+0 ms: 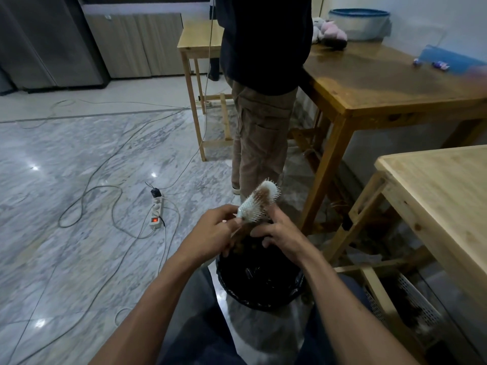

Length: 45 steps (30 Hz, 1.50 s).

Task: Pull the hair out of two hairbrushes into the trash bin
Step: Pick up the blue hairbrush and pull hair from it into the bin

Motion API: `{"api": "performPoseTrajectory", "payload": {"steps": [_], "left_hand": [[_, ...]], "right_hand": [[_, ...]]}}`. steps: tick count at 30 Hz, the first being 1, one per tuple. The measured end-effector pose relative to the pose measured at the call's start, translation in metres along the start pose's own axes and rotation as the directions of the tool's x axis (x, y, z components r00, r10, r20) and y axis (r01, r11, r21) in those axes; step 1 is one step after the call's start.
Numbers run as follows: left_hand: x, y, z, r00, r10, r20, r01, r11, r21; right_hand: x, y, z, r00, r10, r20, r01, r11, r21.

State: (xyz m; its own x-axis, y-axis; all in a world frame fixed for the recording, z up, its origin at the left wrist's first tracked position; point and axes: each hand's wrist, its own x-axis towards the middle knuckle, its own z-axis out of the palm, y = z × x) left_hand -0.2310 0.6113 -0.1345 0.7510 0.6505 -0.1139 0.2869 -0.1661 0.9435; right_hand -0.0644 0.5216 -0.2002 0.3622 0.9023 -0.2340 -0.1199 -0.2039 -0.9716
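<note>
**Brush held over the bin, hair half lifted from the bristles**

Both hands meet directly above the open mouth of the trash bin, which stands on the floor between the person's knees and is lined with a black bag. The white hairbrush sits between them, just above and beyond the knuckles.

The right hand is curled around the lower part of the brush, near where the head narrows toward the handle; its fingers are closed and the handle itself is hidden inside the grip. The left hand is pinched nearly closed at the near end of the bristle bed, thumb and fingertips together. It seems to be gripping strands there, though blur makes the exact contact hard to confirm.

A reddish-brown wad of hair lies matted in the bristles toward the far half of the head, beyond both hands.

The brush looks light and rigid, plastic, with thin pins that likely flex a little but could bend if wrenched sideways. The hair is soft, tangled and nearly weightless, so it probably comes away as a mat rather than strand by strand. The best hold is likely at the mat's edge, low against the bed.

The brush's long axis runs diagonally, handle end down toward the right palm, tip pointing up and away to the right. Bristles face up and toward the left hand.
</note>
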Motion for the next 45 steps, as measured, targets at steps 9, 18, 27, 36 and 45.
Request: {"api": "performPoseTrajectory", "payload": {"steps": [9, 18, 27, 36, 45], "left_hand": [[0.008, -0.02, -0.027, 0.941, -0.188, -0.281, 0.169, 0.981, -0.09], [0.007, -0.034, -0.013, 0.904, -0.22, -0.366, 0.164, 0.97, -0.179], [0.004, -0.022, 0.003, 0.954, -0.071, -0.291, 0.073, 0.997, -0.003], [0.007, -0.025, 0.018, 0.96, -0.06, -0.272, 0.072, 0.997, 0.034], [0.01, -0.032, 0.002, 0.847, -0.164, -0.506, 0.127, 0.986, -0.106]], "right_hand": [[-0.007, -0.004, -0.016, 0.97, 0.016, -0.243, 0.151, 0.745, 0.65], [-0.006, -0.005, -0.011, 0.916, 0.148, -0.373, -0.137, 0.989, 0.055], [-0.01, -0.015, -0.018, 0.899, 0.059, -0.434, -0.254, 0.878, -0.405], [-0.013, -0.032, 0.0, 0.971, 0.156, -0.181, -0.17, 0.983, -0.068], [-0.016, -0.024, -0.003, 0.932, 0.102, -0.348, -0.094, 0.995, 0.039]]}}
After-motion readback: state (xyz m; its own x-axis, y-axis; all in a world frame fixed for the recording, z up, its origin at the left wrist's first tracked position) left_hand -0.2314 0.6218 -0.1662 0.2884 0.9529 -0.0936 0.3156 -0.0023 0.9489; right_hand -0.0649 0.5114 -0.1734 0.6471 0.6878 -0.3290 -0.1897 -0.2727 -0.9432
